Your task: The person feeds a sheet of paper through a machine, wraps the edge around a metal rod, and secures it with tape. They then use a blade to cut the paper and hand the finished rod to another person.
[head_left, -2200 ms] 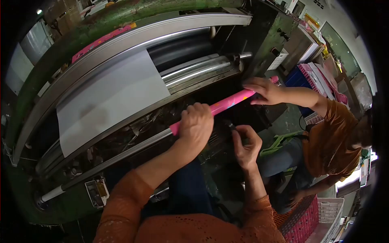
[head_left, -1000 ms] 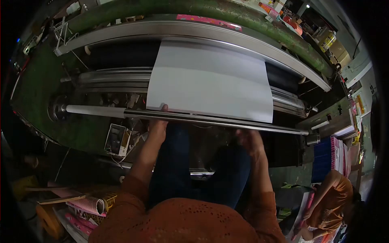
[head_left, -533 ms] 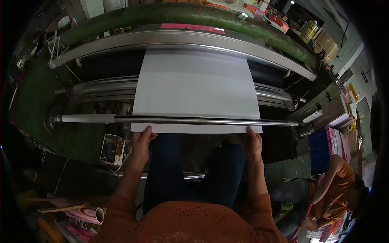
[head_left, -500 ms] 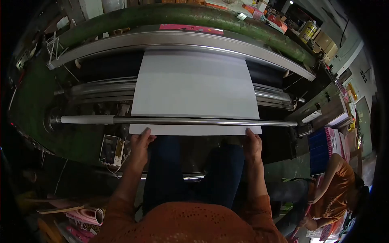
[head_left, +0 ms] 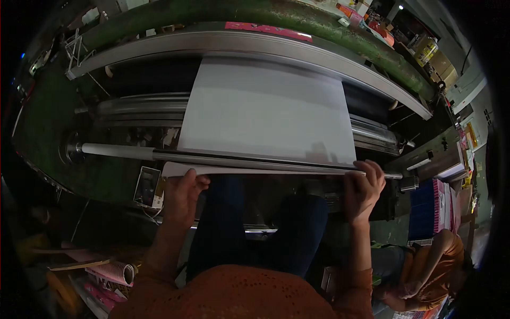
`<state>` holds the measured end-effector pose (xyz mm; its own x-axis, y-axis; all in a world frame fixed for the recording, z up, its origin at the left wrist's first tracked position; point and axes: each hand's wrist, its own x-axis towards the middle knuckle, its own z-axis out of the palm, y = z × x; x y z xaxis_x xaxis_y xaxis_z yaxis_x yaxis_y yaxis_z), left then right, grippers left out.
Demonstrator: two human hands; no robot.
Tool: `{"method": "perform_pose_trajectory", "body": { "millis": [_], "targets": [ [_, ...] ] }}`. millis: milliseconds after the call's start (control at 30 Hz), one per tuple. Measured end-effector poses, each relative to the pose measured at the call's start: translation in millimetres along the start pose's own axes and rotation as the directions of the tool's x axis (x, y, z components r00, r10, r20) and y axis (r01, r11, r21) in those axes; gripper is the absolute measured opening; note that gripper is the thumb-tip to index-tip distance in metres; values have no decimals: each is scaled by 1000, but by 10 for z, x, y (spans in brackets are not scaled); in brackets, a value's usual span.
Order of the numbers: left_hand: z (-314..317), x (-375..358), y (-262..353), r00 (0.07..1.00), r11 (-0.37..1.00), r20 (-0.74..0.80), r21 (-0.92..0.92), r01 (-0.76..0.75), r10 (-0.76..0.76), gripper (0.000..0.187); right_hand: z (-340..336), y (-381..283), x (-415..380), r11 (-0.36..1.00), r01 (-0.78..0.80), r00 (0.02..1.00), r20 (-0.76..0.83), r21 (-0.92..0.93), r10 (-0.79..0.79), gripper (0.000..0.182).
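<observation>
A wide white sheet point(head_left: 268, 109) comes out from under the machine's silver crossbar and runs down behind a thin metal rod point(head_left: 255, 161). Its front edge is bent up against the near side of the rod and shows as a narrow strip. My left hand point(head_left: 183, 196) pinches that edge at the left corner, thumb on top. At the right corner, my right hand point(head_left: 365, 192) is closed on the edge, its fingers bent up beside the rod. The tips of the right fingers partly hide the corner.
Above stretch the silver crossbar point(head_left: 255, 41) and a green roller point(head_left: 265, 13). A white sleeve point(head_left: 117, 151) covers the rod's left part. A small white-rimmed box point(head_left: 149, 187) stands at left. At lower right sits a person in an orange shirt point(head_left: 441, 271), beside a blue stack point(head_left: 423, 210).
The sheet's front edge, flat below the rod before, is now turned up against it. My right hand has moved right and up, its fingers raised. The view has shifted slightly.
</observation>
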<state>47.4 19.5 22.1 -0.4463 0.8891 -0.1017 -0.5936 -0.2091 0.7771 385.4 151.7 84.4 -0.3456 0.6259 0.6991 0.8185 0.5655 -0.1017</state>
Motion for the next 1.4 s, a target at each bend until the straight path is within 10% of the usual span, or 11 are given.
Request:
{"method": "perform_pose_trajectory", "body": {
  "millis": [67,133,300,367,500,833,1033,1400],
  "targets": [
    [133,-66,-12,972,921,90,311,-235,217,10,93,90,323,999,24,996,86,31,-27,11],
    [321,-23,-94,696,260,552,666,-699,459,15,238,219,555,997,-1,973,231,72,-16,11],
    [625,452,-641,469,-403,819,572,-714,331,42,664,581,570,945,-48,912,400,324,-91,11],
    [590,547,-744,429,-452,837,546,-705,341,45,668,265,389,998,-61,970,237,32,52,15],
    [638,575,-736,420,-522,845,535,-665,331,43,701,-459,66,995,12,1000,17,103,-14,19],
    [729,559,-743,495,-553,820,563,-614,286,35,1061,-646,17,991,57,998,20,119,-60,16],
    [771,787,-923,257,-635,814,570,-521,520,28,1084,-575,108,995,74,991,103,62,-80,13],
    [863,687,-753,544,-472,743,668,-575,389,15,1049,-575,217,989,-1,978,208,150,-31,13]
  ]
}}
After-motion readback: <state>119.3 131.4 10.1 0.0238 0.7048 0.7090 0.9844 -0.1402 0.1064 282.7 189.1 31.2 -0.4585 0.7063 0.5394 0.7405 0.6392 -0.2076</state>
